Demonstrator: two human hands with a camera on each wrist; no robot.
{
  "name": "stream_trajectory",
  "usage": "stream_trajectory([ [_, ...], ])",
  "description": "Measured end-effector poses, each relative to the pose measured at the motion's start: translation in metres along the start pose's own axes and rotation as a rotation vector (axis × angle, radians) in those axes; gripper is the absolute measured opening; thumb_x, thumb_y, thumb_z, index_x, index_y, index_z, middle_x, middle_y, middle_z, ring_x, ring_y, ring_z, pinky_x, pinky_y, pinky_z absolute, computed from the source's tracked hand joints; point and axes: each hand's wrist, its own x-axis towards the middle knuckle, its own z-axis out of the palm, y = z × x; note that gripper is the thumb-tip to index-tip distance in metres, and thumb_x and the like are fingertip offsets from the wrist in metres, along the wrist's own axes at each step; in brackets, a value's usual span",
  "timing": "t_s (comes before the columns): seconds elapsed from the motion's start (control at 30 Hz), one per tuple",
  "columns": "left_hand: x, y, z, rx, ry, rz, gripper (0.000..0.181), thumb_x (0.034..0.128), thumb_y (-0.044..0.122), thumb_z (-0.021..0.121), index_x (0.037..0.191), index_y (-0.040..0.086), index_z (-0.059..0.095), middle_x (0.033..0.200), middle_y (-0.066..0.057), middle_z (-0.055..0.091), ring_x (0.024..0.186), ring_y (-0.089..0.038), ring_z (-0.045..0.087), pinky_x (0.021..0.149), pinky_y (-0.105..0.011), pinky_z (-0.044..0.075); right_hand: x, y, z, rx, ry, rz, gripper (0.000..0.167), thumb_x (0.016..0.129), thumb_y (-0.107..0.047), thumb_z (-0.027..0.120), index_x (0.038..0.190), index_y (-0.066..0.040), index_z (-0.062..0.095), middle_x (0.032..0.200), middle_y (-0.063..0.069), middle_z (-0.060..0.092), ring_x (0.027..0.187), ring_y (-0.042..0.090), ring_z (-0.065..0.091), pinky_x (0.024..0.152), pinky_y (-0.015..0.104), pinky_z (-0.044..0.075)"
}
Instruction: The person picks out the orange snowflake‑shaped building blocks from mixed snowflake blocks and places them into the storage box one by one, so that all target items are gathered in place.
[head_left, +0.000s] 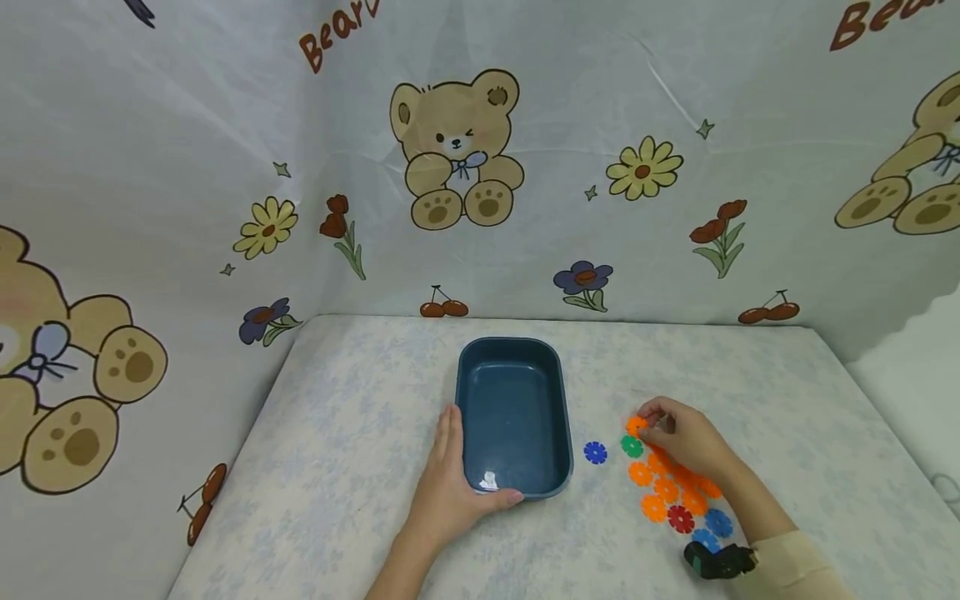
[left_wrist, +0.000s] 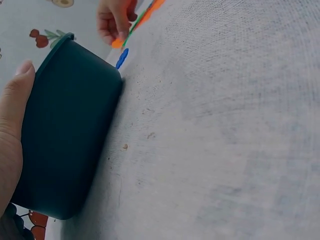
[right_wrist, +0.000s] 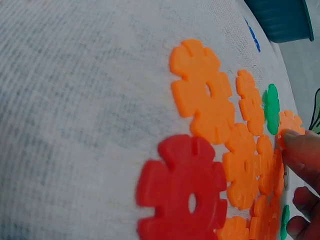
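A dark teal plastic bin [head_left: 514,417] stands on the table with nothing in it. My left hand [head_left: 450,487] grips its near left corner, fingers along the left wall and thumb at the near rim; the left wrist view shows the thumb [left_wrist: 15,107] against the bin's outer wall [left_wrist: 70,125]. To the right, my right hand [head_left: 686,433] pinches an orange snowflake disc [head_left: 636,426] between thumb and fingers, at the far end of a spread of discs. Beside that disc lies a green disc [head_left: 632,447]. The right wrist view shows the pinched orange disc [right_wrist: 290,121] by the thumb.
Several orange discs [head_left: 654,507] lie in a cluster below my right hand, with a red disc [head_left: 681,519] and blue discs [head_left: 718,522] nearest me. One blue disc [head_left: 596,452] lies alone beside the bin. A bear-print cloth [head_left: 525,275] hangs behind the table.
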Motion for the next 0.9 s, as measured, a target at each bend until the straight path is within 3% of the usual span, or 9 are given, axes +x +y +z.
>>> stream_trajectory([
  [0.2,0.0,-0.001,0.001,-0.004,0.001,-0.001,0.141,0.0588,0.072,0.082,0.16,0.028,-0.006,0.169,0.001,-0.004,0.155,-0.026,0.009,0.116,-0.061,0.032,0.006,0.0,-0.004,0.075,-0.119,0.003,0.025,0.096,-0.015,0.064,0.121,-0.014,0.062,0.097,0.006,0.059,0.079,0.019,0.05,0.064,0.023,0.047],
  [0.4,0.0,-0.002,0.001,-0.006,-0.001,0.001,0.141,0.0588,0.073,0.082,0.16,0.027,-0.006,0.169,0.001,-0.004,0.155,-0.026,0.009,0.116,-0.06,0.032,0.014,-0.006,-0.014,0.042,-0.201,0.016,0.029,0.096,-0.022,0.065,0.125,-0.015,0.065,0.1,0.006,0.061,0.08,0.02,0.05,0.062,0.026,0.047],
  [0.6,0.0,-0.003,0.001,-0.007,0.004,0.009,0.141,0.0596,0.072,0.082,0.161,0.024,-0.003,0.169,-0.001,-0.002,0.155,-0.027,0.011,0.115,-0.061,0.032,0.033,-0.021,-0.025,0.08,-0.145,0.009,0.033,0.095,-0.024,0.068,0.126,-0.014,0.066,0.099,0.007,0.065,0.085,0.023,0.054,0.065,0.027,0.049],
  [0.77,0.0,-0.003,0.001,-0.022,0.006,0.011,0.14,0.0597,0.071,0.082,0.16,0.028,-0.006,0.169,-0.001,-0.001,0.155,-0.028,0.012,0.115,-0.062,0.033,0.052,-0.047,-0.026,0.124,-0.091,-0.015,0.042,0.092,-0.038,0.07,0.129,-0.017,0.066,0.102,0.006,0.068,0.104,0.026,0.056,0.077,0.03,0.05],
  [0.9,0.0,-0.003,0.002,-0.02,0.009,0.013,0.14,0.0593,0.072,0.082,0.16,0.03,-0.006,0.169,-0.001,-0.001,0.155,-0.027,0.012,0.115,-0.061,0.033,0.066,-0.071,-0.021,0.185,-0.095,-0.034,0.046,0.09,-0.042,0.071,0.13,-0.02,0.066,0.104,0.006,0.069,0.111,0.026,0.056,0.085,0.033,0.049],
])
